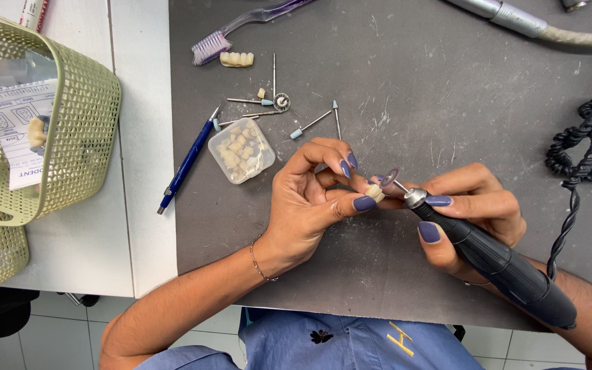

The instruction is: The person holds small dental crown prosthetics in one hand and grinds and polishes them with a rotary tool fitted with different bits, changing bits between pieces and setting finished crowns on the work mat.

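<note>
- My left hand (310,199) sits at the centre of the frame, its thumb and fingers pinched together on a small cream tooth piece (376,192).
- My right hand (474,205), just right of centre, is wrapped tight around a black rotary handpiece (501,264) whose body runs down toward the lower right corner.
- The handpiece's small disc (390,178) rests against, or just beside, the tooth piece; I cannot tell whether they actually touch.
- The two hands are close together, fingertips nearly meeting over the grey mat (412,82).
- Risk, as I judge it: the disc lies right beside my left fingertips, so a slip off the rounded piece could nick skin or a nail.
- The piece is tiny and held only by fingertips; too much side pressure could flick it out onto the mat or off the near edge.
- The coiled black cable (580,147) at the right edge could tug the handpiece if it snags.
- In the upper left of the mat lie loose burs (313,124), a clear box of tooth pieces (241,150), a blue pen (186,166) and a toothbrush (241,27); a stray elbow could scatter them.
</note>
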